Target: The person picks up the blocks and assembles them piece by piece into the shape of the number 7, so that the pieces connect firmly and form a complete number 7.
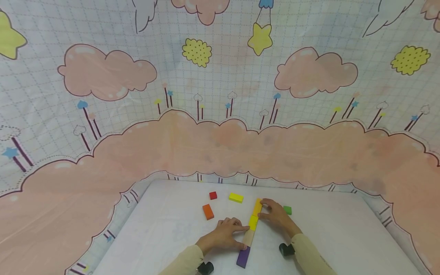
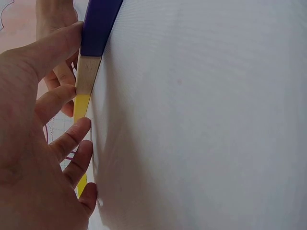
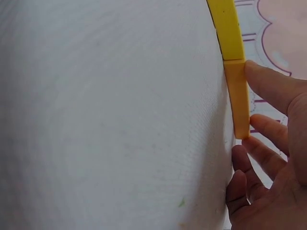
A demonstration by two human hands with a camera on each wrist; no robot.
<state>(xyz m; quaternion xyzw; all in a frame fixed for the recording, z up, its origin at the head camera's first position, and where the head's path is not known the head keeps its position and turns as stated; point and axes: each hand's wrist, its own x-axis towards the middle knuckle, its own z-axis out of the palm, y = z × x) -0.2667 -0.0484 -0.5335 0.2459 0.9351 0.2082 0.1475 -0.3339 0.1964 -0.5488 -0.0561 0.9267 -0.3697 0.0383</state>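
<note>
Four wooden blocks lie end to end in a slanting row on the white table: a purple block (image 1: 243, 258) nearest, then a plain wood block (image 1: 249, 238), a yellow block (image 1: 253, 223) and a light orange block (image 1: 257, 206) farthest. My left hand (image 1: 224, 234) is on the row's left side, its thumb at the purple and plain wood joint and its index fingertip at the yellow block. From the right, my right hand (image 1: 277, 216) touches the light orange block; in the right wrist view its thumb (image 3: 268, 82) rests near the joint with the yellow block, the other fingers spread.
Behind and left of the row lie a red cube (image 1: 213, 195), a second yellow block (image 1: 236, 197) and a dark orange block (image 1: 207, 212). A green block (image 1: 287, 210) sits just beyond the right hand. A patterned cloth (image 1: 220, 149) hangs behind the white table (image 1: 148, 229).
</note>
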